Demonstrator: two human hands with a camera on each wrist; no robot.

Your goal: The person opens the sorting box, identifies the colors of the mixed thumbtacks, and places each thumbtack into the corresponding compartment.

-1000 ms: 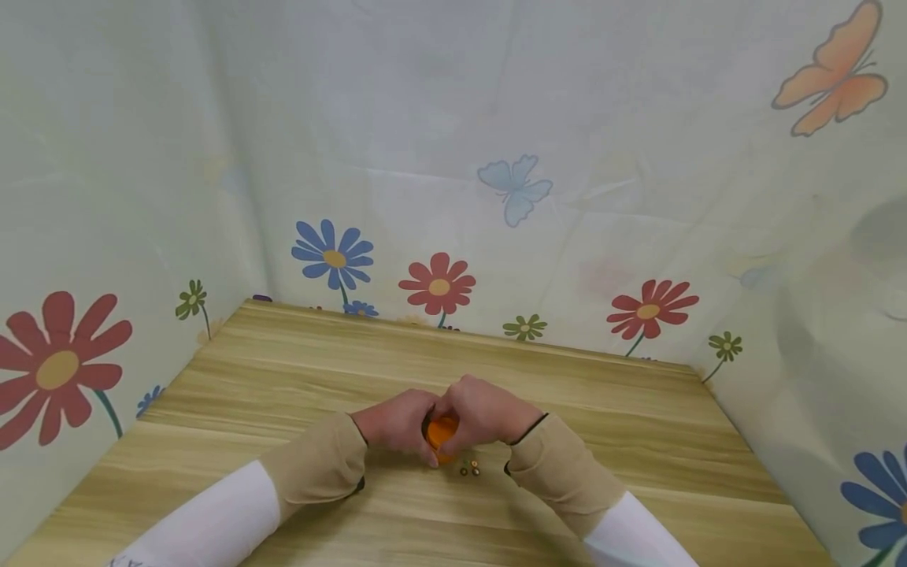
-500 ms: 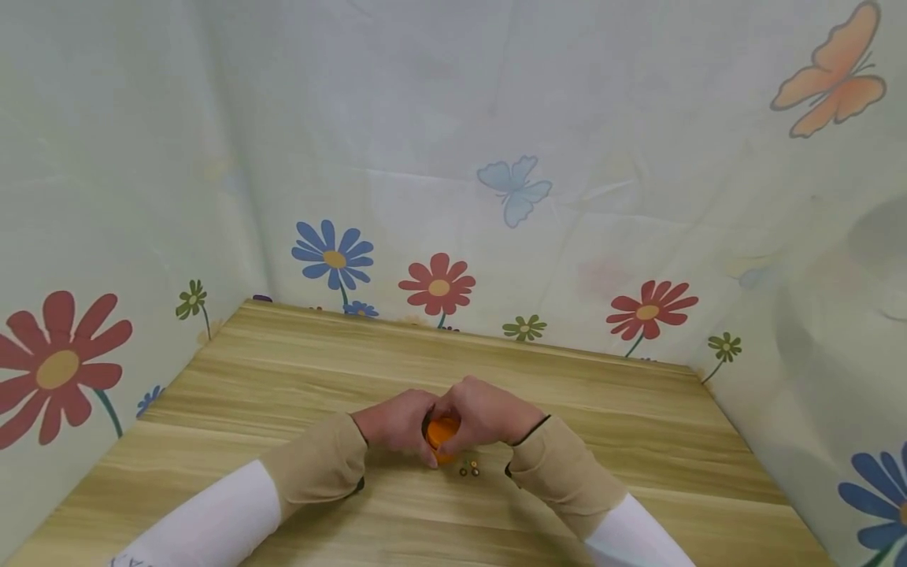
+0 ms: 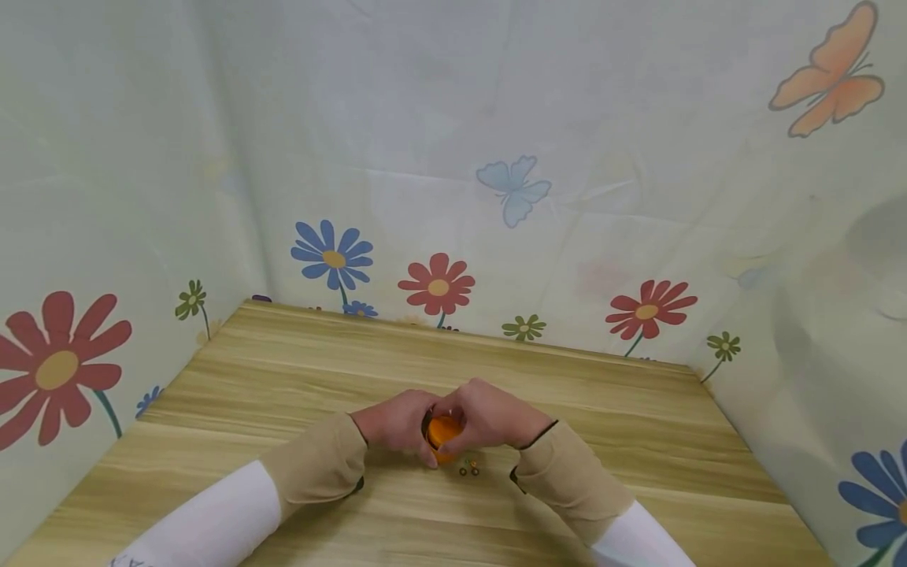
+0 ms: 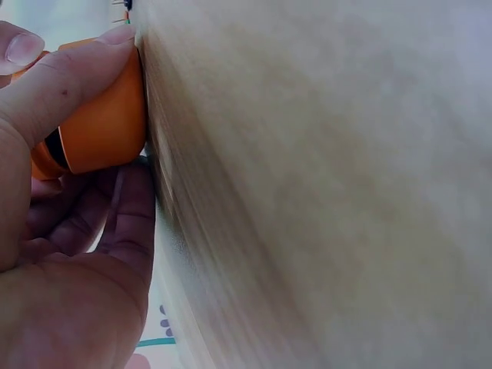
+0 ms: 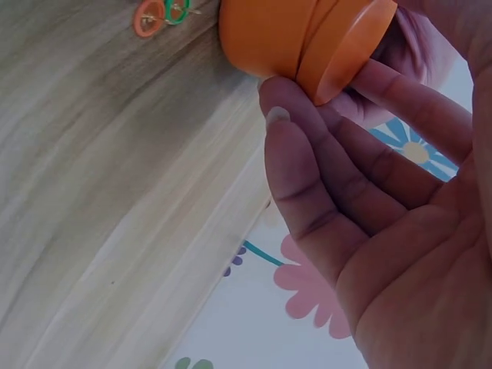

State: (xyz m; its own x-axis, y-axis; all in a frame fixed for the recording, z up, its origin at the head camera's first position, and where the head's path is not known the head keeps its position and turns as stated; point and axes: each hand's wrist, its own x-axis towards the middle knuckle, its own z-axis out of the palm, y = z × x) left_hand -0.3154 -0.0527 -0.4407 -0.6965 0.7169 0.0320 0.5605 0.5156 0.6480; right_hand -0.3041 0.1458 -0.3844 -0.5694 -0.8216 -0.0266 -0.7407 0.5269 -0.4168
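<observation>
A small round orange jar (image 3: 442, 457) stands on the wooden table between both hands. My left hand (image 3: 400, 421) grips its body, thumb on one side and fingers on the other, as the left wrist view of the jar (image 4: 108, 127) shows. My right hand (image 3: 489, 415) holds the orange lid (image 3: 445, 429) from above. The lid (image 5: 350, 50) sits at a slant in the right wrist view, and a dark gap shows between lid (image 4: 46, 163) and body in the left wrist view. What the jar contains is hidden.
Several tiny ring-shaped pieces (image 3: 469, 468) lie on the table just right of the jar. Up close, one orange ring (image 5: 148, 18) and one green ring (image 5: 177, 9) show thin metal bits. A flower-and-butterfly cloth (image 3: 397, 181) walls in the table (image 3: 305, 346).
My right hand has shifted slightly right, and the lid has tipped a little with it, exposing a gap above the jar's body. My left hand has stayed in place.
</observation>
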